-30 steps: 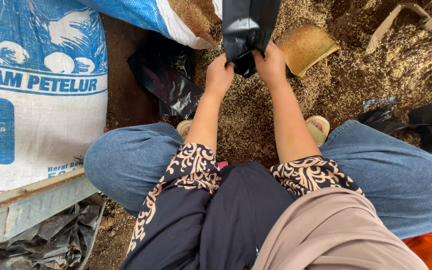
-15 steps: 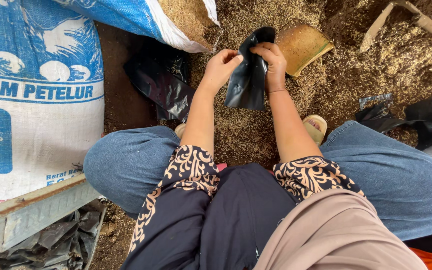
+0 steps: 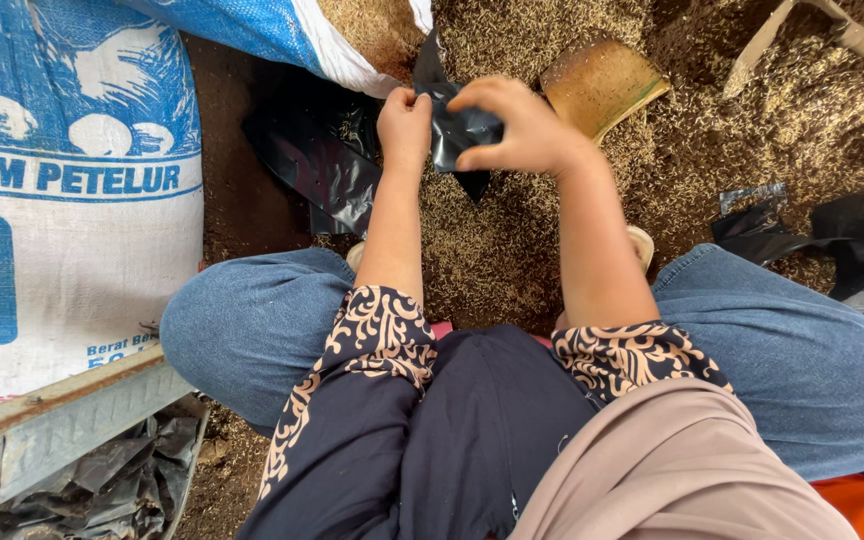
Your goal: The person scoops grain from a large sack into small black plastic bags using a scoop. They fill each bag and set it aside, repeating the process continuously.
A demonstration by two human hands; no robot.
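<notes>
Black plastic bag (image 3: 457, 130): held above husk-strewn ground (image 3: 512, 240), left hand (image 3: 404, 125) fisted on one edge, right hand (image 3: 527, 125) pinching the other, apparently to spread its mouth. Open husk sack (image 3: 352, 40) just beside.

The small black plastic bag (image 3: 457, 130) pinched between the left hand (image 3: 404, 125) and right hand (image 3: 524, 128) is thin, glossy film, creased and catching light. A flat sheet of the same shiny black plastic (image 3: 317, 160) lies on the ground, dusted with husk. The big blue-and-white sack (image 3: 62, 200) is coarse woven plastic with a matt, ribbed weave. The ground cover of tan rice husk (image 3: 512, 240) looks dry, rough and grainy. The curved tan scoop (image 3: 602, 85) appears matt and husk-coated. The grey metal bar (image 3: 62, 425) is dull, scuffed and rust-edged.
</notes>
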